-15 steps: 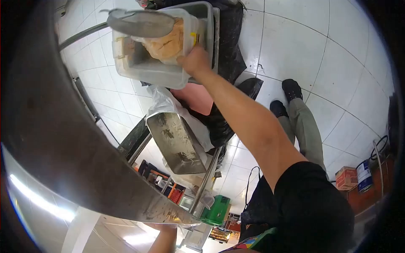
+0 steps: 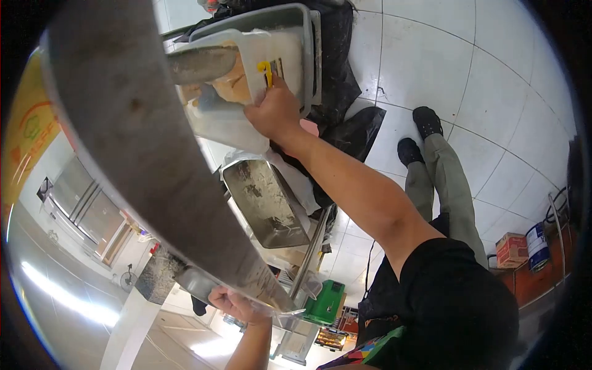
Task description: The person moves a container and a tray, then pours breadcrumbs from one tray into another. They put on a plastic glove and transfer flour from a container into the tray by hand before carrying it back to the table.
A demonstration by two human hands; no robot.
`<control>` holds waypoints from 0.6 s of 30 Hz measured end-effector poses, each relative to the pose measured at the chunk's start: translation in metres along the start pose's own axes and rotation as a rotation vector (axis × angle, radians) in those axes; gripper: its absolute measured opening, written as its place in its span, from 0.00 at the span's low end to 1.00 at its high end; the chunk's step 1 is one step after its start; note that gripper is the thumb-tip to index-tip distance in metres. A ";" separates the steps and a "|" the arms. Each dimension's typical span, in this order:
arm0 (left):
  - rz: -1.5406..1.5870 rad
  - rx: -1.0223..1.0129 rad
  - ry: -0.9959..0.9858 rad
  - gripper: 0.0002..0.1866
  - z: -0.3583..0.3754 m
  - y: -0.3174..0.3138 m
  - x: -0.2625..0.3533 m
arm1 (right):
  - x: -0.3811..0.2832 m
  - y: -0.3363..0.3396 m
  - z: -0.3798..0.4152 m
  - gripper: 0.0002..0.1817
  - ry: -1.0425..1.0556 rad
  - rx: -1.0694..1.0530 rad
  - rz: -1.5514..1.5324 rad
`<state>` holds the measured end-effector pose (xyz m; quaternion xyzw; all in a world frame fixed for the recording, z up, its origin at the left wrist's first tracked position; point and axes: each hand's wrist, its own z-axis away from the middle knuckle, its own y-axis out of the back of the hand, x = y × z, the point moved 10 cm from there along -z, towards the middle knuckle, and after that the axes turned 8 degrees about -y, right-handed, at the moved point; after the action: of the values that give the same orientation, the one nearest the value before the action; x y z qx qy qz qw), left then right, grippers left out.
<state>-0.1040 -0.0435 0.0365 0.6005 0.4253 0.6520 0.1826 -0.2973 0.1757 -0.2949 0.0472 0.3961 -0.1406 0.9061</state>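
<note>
The right hand (image 2: 274, 111) is closed tight, its grip clamped on the edge of a cloudy plastic tub (image 2: 225, 128). The tub looks stiff but a bit bendy, and I think it is light by itself and heavier with its load. The smooth sides may slip in the fingers, so the rim seems the best place to hold, with a second hold across from the grip to stop it tipping. Right by the fingers is a small yellow piece (image 2: 266, 69). Inside the tub, just past the grip, is a soft-looking tan lump (image 2: 234, 84), with a grey rounded thing (image 2: 203, 65) in front of part of it. Behind the tub, close to the grip, is a grey bin (image 2: 246, 22), with black plastic (image 2: 336, 61) beside it. Between the two hands sits a smeared metal pan (image 2: 262, 203). Farther from the grip, the left hand (image 2: 233, 303) has bent fingers near the end of a big curved metal band (image 2: 142, 117); I cannot tell if it holds it. Well apart from both hands are two dark shoes (image 2: 427, 122) on the tiled floor (image 2: 431, 49).
</note>
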 end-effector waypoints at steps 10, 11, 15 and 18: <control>0.030 -0.101 -0.027 0.09 -0.002 -0.006 0.001 | -0.019 -0.011 0.089 0.36 -0.043 -0.032 -0.098; 0.055 -0.093 -0.034 0.09 -0.002 -0.001 -0.008 | -0.017 -0.012 0.095 0.36 -0.062 -0.033 -0.118; -0.013 -0.148 -0.062 0.09 -0.002 -0.011 0.004 | 0.005 -0.022 0.128 0.23 -0.214 -0.114 -0.171; -0.061 -0.143 -0.084 0.09 -0.004 -0.010 0.003 | 0.020 -0.034 0.152 0.20 -0.230 -0.202 -0.113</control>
<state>-0.1117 -0.0368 0.0310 0.5996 0.3876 0.6491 0.2625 -0.1876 0.1094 -0.2051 -0.0828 0.3039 -0.1551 0.9363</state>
